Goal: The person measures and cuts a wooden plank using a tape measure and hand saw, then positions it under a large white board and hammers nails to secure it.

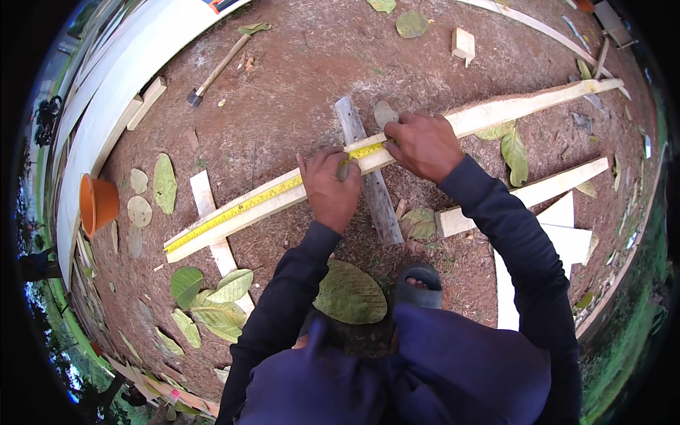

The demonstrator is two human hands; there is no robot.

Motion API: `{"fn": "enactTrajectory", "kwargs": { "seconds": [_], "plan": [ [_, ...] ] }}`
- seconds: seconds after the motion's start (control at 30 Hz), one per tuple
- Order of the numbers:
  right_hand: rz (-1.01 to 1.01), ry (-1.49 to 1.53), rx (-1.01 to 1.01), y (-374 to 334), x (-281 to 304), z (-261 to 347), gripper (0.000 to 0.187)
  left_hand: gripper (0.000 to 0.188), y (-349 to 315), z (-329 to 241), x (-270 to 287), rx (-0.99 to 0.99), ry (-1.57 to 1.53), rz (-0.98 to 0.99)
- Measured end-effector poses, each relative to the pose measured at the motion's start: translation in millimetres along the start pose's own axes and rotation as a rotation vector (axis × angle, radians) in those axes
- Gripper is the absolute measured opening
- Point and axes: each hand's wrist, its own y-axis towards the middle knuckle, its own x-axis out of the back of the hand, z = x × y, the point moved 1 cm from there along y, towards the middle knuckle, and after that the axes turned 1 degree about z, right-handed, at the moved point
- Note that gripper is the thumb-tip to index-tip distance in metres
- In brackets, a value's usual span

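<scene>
A long pale wooden beam (499,112) lies slantwise across the ground, its left end nearer to me. Along its upper face runs the yellow blade of a tape measure (241,207), reaching from the beam's left end to my hands. My left hand (331,190) is closed over the blade and the beam's edges near the middle. Further right, my right hand (427,147) pinches the tape where the yellow stops, its fingers curled against the wood. The tape's case does not show; it may be hidden by my right hand.
A weathered grey plank (382,205) and a pale board (203,195) lie crosswise under the beam. A hammer (219,67), an orange bucket (105,203), a wood block (463,44) and a shorter beam (528,195) lie around. Large leaves (350,294) and my sandalled foot (418,285) are near.
</scene>
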Motion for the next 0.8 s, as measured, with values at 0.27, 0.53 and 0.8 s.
{"fn": "enactTrajectory", "kwargs": {
  "seconds": [0.27, 0.53, 0.8],
  "plan": [
    [0.029, -0.11, -0.081, 7.1, 0.9, 14.0, 0.019, 0.013, 3.0, -1.5, -3.4, -0.007, 0.024, 0.015],
    [0.015, -0.094, -0.09, -2.5, -2.4, -10.9, 0.014, 0.009, 5.3, -18.1, -25.7, -0.086, 0.089, -0.012],
    [-0.012, -0.083, -0.11, -6.0, -2.8, -12.6, 0.013, 0.01, 6.9, -13.6, -32.2, -0.076, 0.025, -0.046]
  ]
}}
